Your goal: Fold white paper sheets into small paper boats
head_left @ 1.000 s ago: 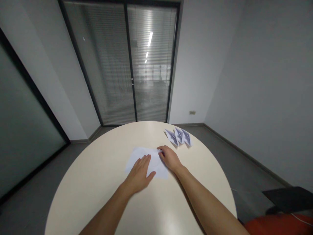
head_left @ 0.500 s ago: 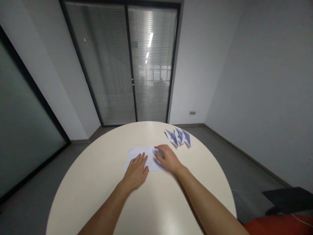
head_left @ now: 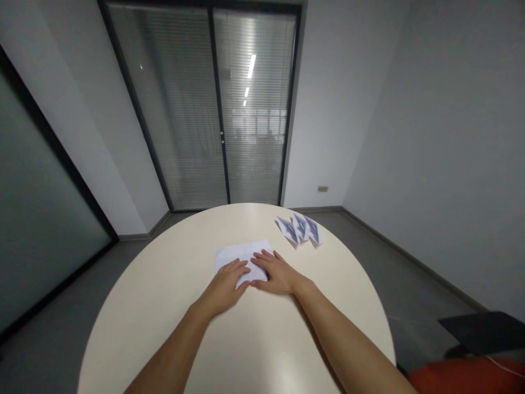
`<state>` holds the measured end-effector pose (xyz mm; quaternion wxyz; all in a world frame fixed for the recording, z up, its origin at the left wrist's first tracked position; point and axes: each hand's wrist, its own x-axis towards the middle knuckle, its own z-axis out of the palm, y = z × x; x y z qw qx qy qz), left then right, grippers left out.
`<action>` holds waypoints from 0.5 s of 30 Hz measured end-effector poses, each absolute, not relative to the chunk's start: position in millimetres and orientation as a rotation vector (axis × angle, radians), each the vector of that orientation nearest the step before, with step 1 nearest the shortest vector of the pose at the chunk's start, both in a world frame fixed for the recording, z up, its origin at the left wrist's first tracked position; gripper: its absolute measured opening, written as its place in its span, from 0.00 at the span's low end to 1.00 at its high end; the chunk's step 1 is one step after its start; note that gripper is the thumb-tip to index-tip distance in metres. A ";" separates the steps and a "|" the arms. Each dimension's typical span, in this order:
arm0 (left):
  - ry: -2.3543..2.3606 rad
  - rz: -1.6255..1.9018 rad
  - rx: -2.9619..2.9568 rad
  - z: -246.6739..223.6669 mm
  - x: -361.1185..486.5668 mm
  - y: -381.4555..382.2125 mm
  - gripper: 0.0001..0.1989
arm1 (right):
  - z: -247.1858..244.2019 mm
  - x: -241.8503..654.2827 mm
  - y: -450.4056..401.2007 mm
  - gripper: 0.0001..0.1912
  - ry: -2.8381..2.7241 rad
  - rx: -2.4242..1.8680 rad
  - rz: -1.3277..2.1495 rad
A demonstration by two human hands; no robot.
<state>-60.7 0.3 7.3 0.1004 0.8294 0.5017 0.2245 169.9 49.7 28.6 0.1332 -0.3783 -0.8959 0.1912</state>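
Observation:
A white sheet of paper (head_left: 241,251) lies flat on the round cream table (head_left: 164,279). Over its lower left part rests my left hand (head_left: 228,283), fingers stretched out across the paper. My right hand (head_left: 277,273) lies on the paper's right side with its fingers spread. Both thumbs point inward and almost meet near the sheet's front edge. The hands cover the near corners of the paper.
Three folded paper pieces (head_left: 301,229) overlap in a row at the table's far right. A red seat (head_left: 463,376) and a black flat object (head_left: 484,331) stand at the lower right, beyond the table edge. Glass doors (head_left: 254,109) with blinds are behind.
My right hand has come down flatter onto the paper, its thumb now extended toward the left hand. My left hand has turned slightly inward. The paper has shifted a little.

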 end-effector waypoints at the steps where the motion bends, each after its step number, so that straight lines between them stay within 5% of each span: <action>1: 1.472 0.685 2.449 7.7 -61.5 0.9 0.17 | 28.5 170.6 50.0 0.43 -2.596 -1.087 0.562; 9: 1.482 0.814 2.317 13.2 -67.4 1.6 0.16 | 25.3 182.4 60.9 0.38 -2.615 -1.011 0.638; 15: 1.668 0.767 2.284 29.2 -69.6 -2.8 0.18 | 21.6 189.9 67.2 0.23 -2.365 -0.956 0.806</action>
